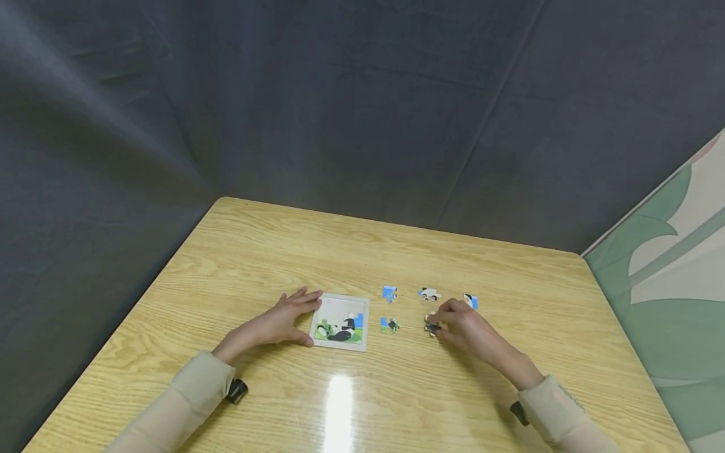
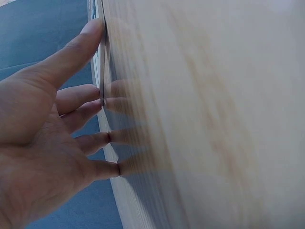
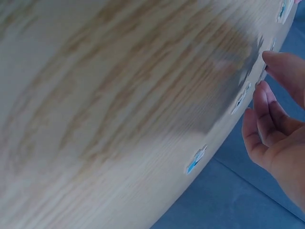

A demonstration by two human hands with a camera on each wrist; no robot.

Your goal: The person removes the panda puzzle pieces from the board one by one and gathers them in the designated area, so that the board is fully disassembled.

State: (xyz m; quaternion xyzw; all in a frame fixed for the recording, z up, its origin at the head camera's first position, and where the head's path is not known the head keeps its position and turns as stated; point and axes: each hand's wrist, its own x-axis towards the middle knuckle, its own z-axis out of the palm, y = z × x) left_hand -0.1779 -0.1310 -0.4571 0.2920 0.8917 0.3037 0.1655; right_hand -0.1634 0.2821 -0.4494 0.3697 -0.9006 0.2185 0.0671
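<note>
A square white-framed puzzle tray (image 1: 338, 347) lies on the table with a panda picture partly filled in along its lower and right side. My left hand (image 1: 286, 319) rests at the tray's left edge, its fairly straight fingers at the upper left corner and the thumb at the lower left. In the left wrist view the same hand (image 2: 52, 114) touches the thin edge with thumb and fingertips. My right hand (image 1: 467, 327) pinches a black-and-white puzzle piece (image 1: 433, 328) between thumb and fingers. In the right wrist view, the right hand (image 3: 279, 114) holds that piece edge-on, mostly hidden.
Loose pieces lie right of the tray: a blue one (image 1: 389, 293), a blue-green one (image 1: 389, 324), a panda-face one (image 1: 430, 294) and a blue-white one (image 1: 471, 301). The wooden table (image 1: 272, 251) ends at a dark curtain (image 1: 340, 113). A green-patterned panel (image 1: 680, 283) stands at right.
</note>
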